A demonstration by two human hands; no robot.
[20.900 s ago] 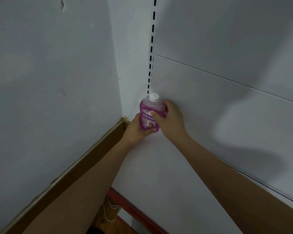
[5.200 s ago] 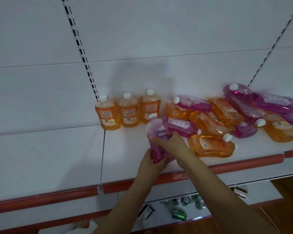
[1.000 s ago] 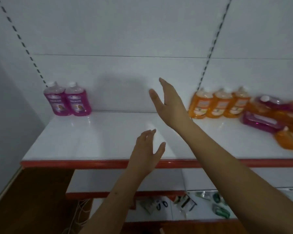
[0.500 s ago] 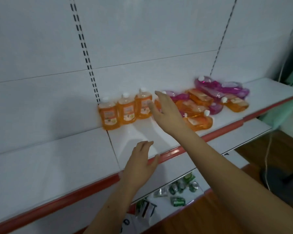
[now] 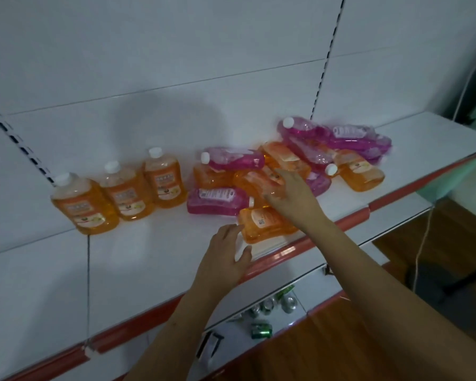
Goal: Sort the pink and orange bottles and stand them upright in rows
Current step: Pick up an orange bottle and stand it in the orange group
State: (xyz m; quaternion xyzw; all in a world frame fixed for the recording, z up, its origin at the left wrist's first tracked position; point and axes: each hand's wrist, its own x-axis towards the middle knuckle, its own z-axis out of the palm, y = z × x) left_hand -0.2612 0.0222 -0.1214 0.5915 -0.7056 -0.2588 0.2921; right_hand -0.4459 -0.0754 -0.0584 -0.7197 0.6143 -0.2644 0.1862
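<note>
The right hand (image 5: 289, 196) is reaching into the heap with fingers spread and loosely straight, its fingertips lying over an orange bottle in the middle of the pile (image 5: 254, 182); whether they are touching it or just above it is blurred, and nothing is being gripped. The left hand (image 5: 226, 257) is hovering open near the front of the shelf (image 5: 149, 259), fingers relaxed, just beside the nearest orange bottle (image 5: 261, 222), which is lying flat close to the red front edge (image 5: 291, 250). That bottle is looking like the main risk: a careless nudge from either hand could be sliding it over the lip and down toward the lower shelf, where some cans (image 5: 261, 329) are lying. The heap itself is stacked loosely, with a pink bottle (image 5: 231, 158) resting on orange ones and another pink bottle (image 5: 217, 200) lying flat in front, so pulling one out from the middle could be setting the others rolling. Further right, more pink bottles (image 5: 341, 136) are piled crosswise over an orange one (image 5: 360, 171). To the left, three orange bottles (image 5: 121, 191) are standing upright in a row against the back panel, close enough together that a knock could be toppling all three.
</note>
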